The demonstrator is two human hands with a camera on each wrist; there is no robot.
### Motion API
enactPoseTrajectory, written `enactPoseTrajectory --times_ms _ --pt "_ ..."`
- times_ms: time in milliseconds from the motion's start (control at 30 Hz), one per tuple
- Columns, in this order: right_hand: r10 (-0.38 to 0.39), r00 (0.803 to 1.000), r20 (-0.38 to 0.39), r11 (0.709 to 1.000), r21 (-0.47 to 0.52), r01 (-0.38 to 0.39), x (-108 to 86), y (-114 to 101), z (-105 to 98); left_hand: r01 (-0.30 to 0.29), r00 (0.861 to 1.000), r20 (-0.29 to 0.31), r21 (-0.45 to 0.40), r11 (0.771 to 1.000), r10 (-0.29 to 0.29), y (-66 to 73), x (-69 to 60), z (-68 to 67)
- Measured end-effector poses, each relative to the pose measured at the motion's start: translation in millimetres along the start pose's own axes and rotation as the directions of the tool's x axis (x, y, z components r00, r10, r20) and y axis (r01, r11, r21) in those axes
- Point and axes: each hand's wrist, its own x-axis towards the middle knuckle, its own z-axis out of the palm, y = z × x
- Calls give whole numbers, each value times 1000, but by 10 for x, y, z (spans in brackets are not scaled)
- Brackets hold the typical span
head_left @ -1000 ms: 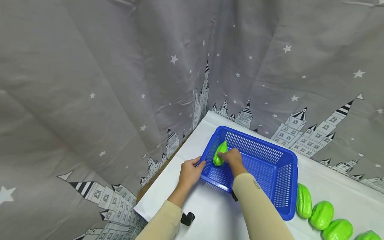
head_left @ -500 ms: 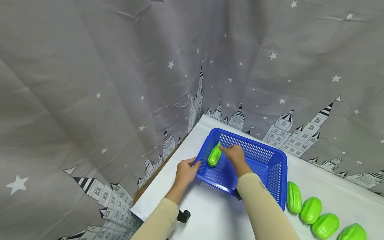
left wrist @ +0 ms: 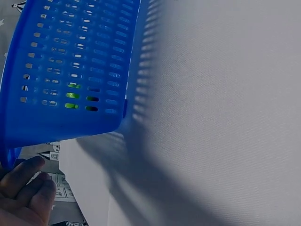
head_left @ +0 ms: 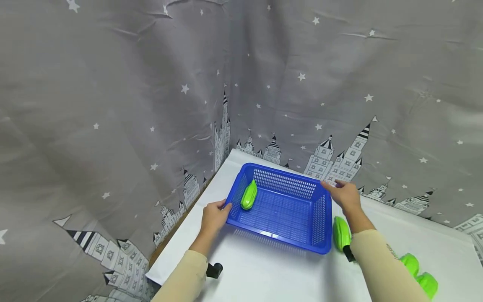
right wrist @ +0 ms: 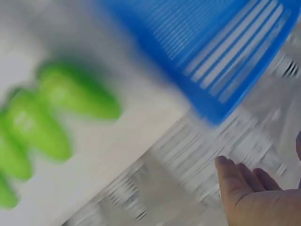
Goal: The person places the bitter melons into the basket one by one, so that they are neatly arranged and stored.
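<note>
The left hand (head_left: pixel 213 217) pinches the basket (head_left: pixel 281 216) by its left rim, near the fruit (head_left: pixel 249 196) inside, while the right hand (head_left: pixel 345 195), fingers straight and grasping nothing, is by the far right corner, its sleeve (head_left: pixel 388 268) partly hiding other fruits (head_left: pixel 341 231), blurred at the wrist.

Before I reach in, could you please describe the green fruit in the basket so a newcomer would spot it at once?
On the white table, find the blue perforated basket. Inside, near the end the left hand grips, lies a glossy, ridged green fruit. Only this one is inside; the other green fruits lie on the table.
</note>
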Motion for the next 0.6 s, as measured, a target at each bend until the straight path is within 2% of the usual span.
enactPoseTrajectory --times_ms 233,400,500,600 --pt "91 988 -126 993 -63 -99 -123 757 -756 24 999 23 11 1000 -24 -32 13 -12" --pt "161 960 -227 974 -118 -191 -291 1255 -1245 43 999 32 22 999 -44 -11 30 2" --pt "223 936 -271 959 -110 -260 -410 1520 -1459 44 998 48 24 999 -45 11 49 29" --pt "268 921 -283 951 -78 -300 -505 1723 -1552 45 997 59 22 999 -46 6 63 18"
